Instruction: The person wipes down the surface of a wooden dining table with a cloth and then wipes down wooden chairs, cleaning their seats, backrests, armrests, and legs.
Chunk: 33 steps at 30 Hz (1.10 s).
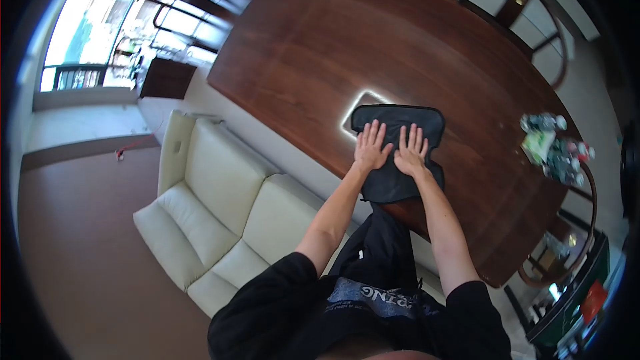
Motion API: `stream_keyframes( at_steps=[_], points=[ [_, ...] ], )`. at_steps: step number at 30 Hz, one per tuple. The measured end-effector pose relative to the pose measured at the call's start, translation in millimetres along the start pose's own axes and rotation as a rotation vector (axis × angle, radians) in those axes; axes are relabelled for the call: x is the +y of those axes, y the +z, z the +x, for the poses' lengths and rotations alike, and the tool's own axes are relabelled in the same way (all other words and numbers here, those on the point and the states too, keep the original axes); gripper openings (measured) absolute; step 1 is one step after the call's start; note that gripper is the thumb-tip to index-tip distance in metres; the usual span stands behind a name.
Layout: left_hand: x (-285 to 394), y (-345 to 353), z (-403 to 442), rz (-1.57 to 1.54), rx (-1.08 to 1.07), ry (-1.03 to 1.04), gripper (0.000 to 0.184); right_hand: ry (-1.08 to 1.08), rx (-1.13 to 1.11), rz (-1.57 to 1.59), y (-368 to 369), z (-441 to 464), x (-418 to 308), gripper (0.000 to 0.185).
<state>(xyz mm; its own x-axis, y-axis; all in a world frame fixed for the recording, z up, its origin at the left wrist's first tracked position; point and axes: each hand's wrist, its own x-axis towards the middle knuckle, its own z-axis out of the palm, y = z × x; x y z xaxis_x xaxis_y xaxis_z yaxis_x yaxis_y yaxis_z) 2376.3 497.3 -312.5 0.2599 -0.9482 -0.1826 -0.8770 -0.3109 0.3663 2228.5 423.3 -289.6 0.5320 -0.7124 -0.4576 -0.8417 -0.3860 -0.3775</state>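
Observation:
A flat black bag-like piece [392, 185], soft-looking with rounded corners and a notch in its right side, lies on the brown wooden table [300, 60] at the near edge. My left hand [371, 148] rests palm down on its left half, fingers stretched forward. Beside it, my right hand [411, 151] lies flat on the right half with its fingers apart. Both hands are open and hold nothing. The exact kind of the black piece cannot be made out.
Several plastic bottles [565, 160] and a green-white packet [537, 145] stand at the table's right end. A cream sofa [223, 177] is to the left. Wooden chairs [517, 3] surround the table. A bright rectangular glow [347, 115] shows on the tabletop.

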Motion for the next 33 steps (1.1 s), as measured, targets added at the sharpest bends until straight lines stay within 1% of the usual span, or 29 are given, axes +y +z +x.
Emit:
stream_keyframes(
  at_steps=[2,3,6,7,11,12,15,16,19,21,24,27,28,30,31,32,33],
  points=[
    [-9.7,-1.0,19.4,-0.015,-0.141,-0.082,0.082,-0.002,-0.012,0.002,-6.0,17.3,-13.2,0.084],
    [-6.5,-17.2,28.8,-0.044,-0.303,-0.135,0.085,-0.003,0.003,-0.003,-4.0,23.2,-14.2,0.084],
    [-19.3,-19.5,44.1,0.093,-0.124,0.073,0.083,0.009,0.090,0.006,-0.4,28.4,-20.7,0.083],
    [-22.0,-22.8,48.7,0.097,-0.087,0.112,0.082,0.031,0.097,0.006,-0.6,29.7,-24.4,0.083],
    [-31.6,-43.0,69.7,0.050,-0.121,0.209,0.078,0.105,0.183,0.020,2.1,42.2,-38.0,0.081],
    [-33.6,-44.7,74.4,0.070,-0.090,0.241,0.078,0.144,0.165,0.015,-0.3,45.9,-42.8,0.080],
    [-44.9,-55.2,91.3,-0.022,-0.054,0.344,0.073,0.189,0.282,0.037,3.5,53.8,-55.9,0.079],
    [-49.9,-60.7,96.3,-0.072,-0.025,0.350,0.072,0.187,0.315,0.009,4.6,58.4,-62.4,0.078],
    [-79.0,-76.8,100.3,-0.116,0.012,0.276,0.071,0.117,0.277,-0.042,2.0,80.8,-92.3,0.079],
    [-115.0,-91.5,88.4,-0.114,0.076,0.077,0.071,0.003,0.249,-0.077,5.9,100.9,-128.6,0.080],
    [-188.2,-122.3,72.0,-0.073,0.141,-0.137,0.070,-0.188,0.199,-0.093,13.4,140.5,-207.1,0.079],
    [-276.0,-153.3,55.0,-0.038,0.210,-0.331,0.068,-0.352,0.150,-0.118,34.4,180.0,-302.0,0.075],
    [-304.0,-163.0,51.0,-0.039,0.264,-0.397,0.067,-0.389,0.171,-0.163,47.0,193.5,-335.0,0.068],
    [-360.9,-176.7,48.4,-0.019,0.374,-0.499,0.065,-0.433,0.269,-0.168,75.8,219.7,-403.1,0.059],
    [-387.2,-179.6,49.0,-0.028,0.443,-0.522,0.064,-0.461,0.298,-0.177,86.0,228.4,-431.6,0.057],
    [-420.7,-184.2,56.0,-0.044,0.456,-0.522,0.064,-0.479,0.339,-0.179,96.5,244.7,-463.5,0.056],
    [-451.3,-186.2,60.1,-0.116,0.521,-0.516,0.065,-0.500,0.380,-0.097,107.7,257.8,-489.8,0.056]
  ],
)
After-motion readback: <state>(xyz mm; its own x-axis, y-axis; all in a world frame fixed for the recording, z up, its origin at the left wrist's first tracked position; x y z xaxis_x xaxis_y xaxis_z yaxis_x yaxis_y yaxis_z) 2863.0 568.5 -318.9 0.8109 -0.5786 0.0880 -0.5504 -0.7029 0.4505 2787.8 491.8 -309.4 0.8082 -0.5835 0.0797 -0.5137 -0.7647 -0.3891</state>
